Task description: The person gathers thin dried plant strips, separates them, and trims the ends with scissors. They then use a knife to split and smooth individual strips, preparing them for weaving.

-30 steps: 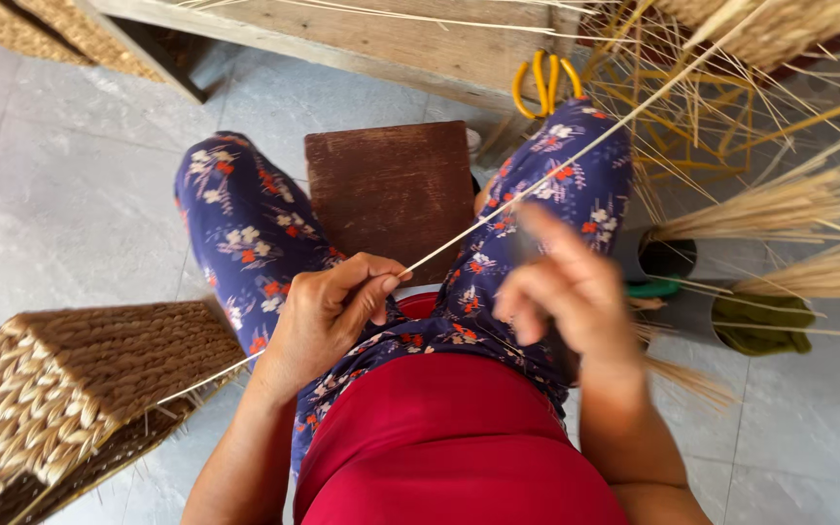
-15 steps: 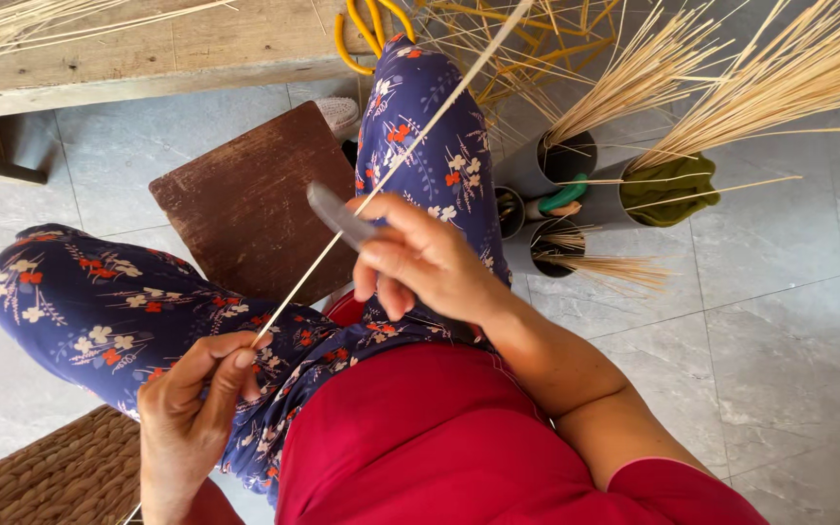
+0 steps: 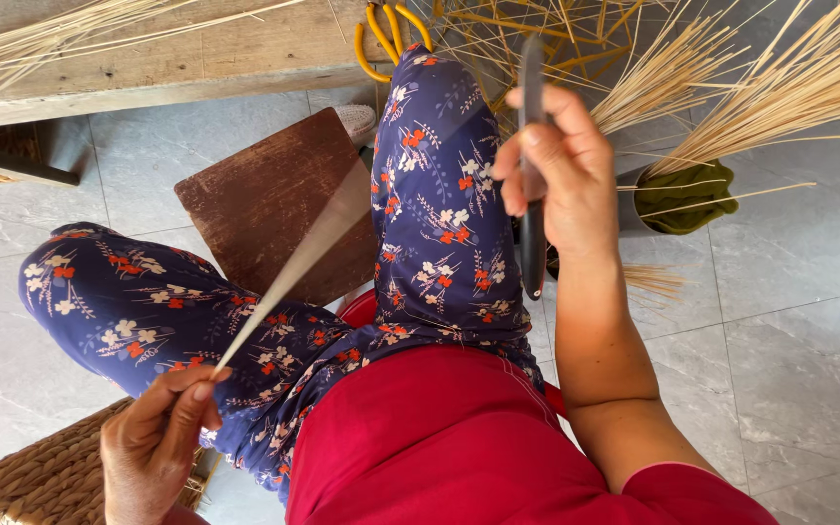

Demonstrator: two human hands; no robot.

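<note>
Left hand point(image 3: 162, 442) pinches a straw strip point(image 3: 294, 282); right hand point(image 3: 561, 170) grips a knife point(image 3: 533, 228) — pot point(image 3: 678, 199) holds reeds point(image 3: 780, 87).

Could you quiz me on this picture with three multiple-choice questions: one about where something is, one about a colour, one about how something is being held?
1. Where is the brown wooden board?
A. on the floor between the person's legs
B. on the workbench
C. inside the woven basket

2. What colour is the person's top?
A. green
B. red
C. white

3. How does the left hand hold the pale strip?
A. pinched at its end between the fingertips
B. lying loose on an open palm
C. not touching it at all

Answers: 1 A, it lies on the grey tiles between the flowered trouser legs. 2 B, the cloth is plainly red. 3 A, thumb and fingers close on the strip's near end, while the right hand grips a dark knife.
</note>
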